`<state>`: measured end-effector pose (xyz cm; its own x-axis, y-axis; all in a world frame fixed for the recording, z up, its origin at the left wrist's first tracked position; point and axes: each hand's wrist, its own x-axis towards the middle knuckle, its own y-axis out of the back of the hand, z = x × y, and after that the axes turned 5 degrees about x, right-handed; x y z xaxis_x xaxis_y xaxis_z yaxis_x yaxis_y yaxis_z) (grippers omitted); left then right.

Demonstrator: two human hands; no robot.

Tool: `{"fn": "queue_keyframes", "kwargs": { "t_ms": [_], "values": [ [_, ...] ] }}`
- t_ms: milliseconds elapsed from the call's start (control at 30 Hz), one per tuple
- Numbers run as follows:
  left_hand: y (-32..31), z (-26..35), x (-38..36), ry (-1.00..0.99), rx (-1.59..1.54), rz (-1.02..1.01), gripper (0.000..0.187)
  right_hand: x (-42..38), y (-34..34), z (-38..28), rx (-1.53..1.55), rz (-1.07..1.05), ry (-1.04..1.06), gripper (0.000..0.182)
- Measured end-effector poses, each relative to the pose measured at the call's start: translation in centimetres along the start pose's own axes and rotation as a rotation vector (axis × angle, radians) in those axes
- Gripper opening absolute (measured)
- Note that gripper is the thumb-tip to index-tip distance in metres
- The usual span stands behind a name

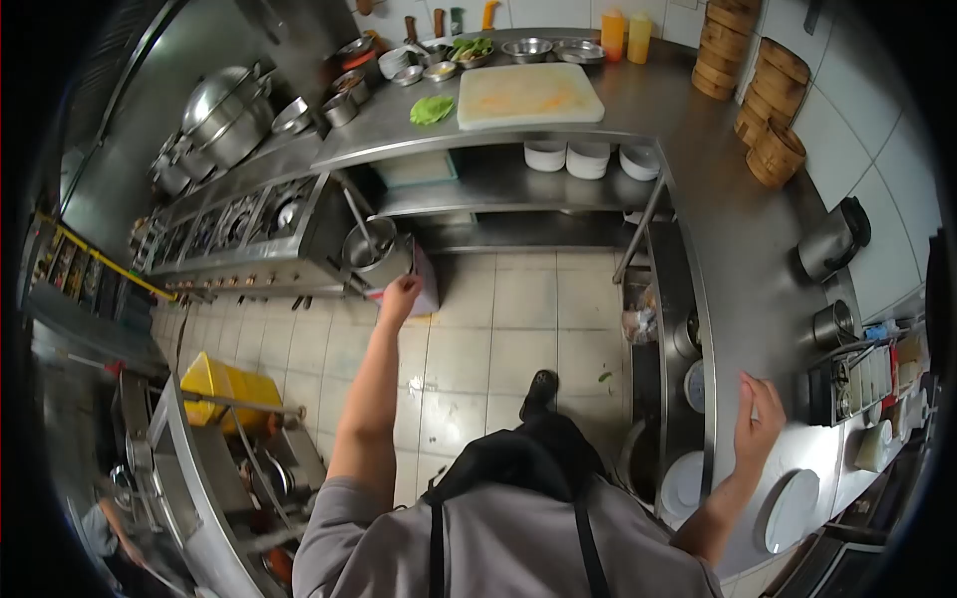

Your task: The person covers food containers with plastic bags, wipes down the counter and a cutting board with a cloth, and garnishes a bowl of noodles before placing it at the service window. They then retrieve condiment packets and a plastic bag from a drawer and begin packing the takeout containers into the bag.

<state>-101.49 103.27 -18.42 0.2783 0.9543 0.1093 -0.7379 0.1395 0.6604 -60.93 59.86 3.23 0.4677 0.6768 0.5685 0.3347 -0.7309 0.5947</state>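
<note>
My left hand (pixel 401 294) reaches forward with its fingers closed, just below the rim of a steel pot (pixel 371 261) in this view. What it holds, if anything, is hidden. A long-handled ladle (pixel 361 217) leans in that pot, and a pale pinkish bin (pixel 426 279) shows beside and under it. To the right, my right hand (pixel 760 421) is raised near the edge of the steel side counter (pixel 733 299). Its fingers are loosely bent, the thumb stands apart, and nothing shows in it. A white round plate (pixel 794 510) lies nearest to it.
Ahead, a white cutting board (pixel 531 96) and lettuce (pixel 432 110) lie on the counter. Bamboo steamers (pixel 775 151) stand at the right wall. A gas stove (pixel 239 234) is at left, with a yellow bin (pixel 227 391) below. Another person's arm (pixel 118 528) shows at lower left.
</note>
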Motion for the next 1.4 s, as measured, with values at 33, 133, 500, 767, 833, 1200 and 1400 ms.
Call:
{"fn": "queue_keyframes", "kwargs": {
  "t_ms": [33, 133, 500, 767, 833, 1200, 1400],
  "values": [
    [-1.1, 2.9, 4.0, -0.022, -0.011, 0.007, 0.018, 0.9, -0.7, 0.3, -0.015, 0.037, -0.004, 0.011],
    [-3.1, 9.5, 13.4, -0.117, 0.053, 0.116, 0.014, 4.1, -3.2, 2.4, -0.083, 0.09, -0.073, 0.011],
    [-3.3, 7.3, 40.4, -0.022, 0.566, 0.42, 0.023, 20.6, -17.3, 1.4, 0.004, -0.044, -0.042, 0.009],
    [-1.6, 6.7, 52.4, 0.311, 0.596, 0.434, 0.035, 24.3, -24.0, -0.7, -0.091, -0.056, -0.134, 0.01],
    [-0.5, 9.2, 54.4, -0.026, 0.239, 0.466, 0.028, 25.2, -25.5, -1.1, 0.037, 0.008, -0.222, 0.011],
    [-1.8, 35.5, 37.8, -0.834, -0.564, -0.27, 0.006, 33.7, -36.9, -0.4, 1.491, 0.18, -0.545, 0.064],
    [-12.1, 37.9, 22.3, -1.336, -0.518, -1.063, 0.02, 25.9, -29.4, 2.5, 1.576, 0.886, -0.457, 0.039]
  ]
}}
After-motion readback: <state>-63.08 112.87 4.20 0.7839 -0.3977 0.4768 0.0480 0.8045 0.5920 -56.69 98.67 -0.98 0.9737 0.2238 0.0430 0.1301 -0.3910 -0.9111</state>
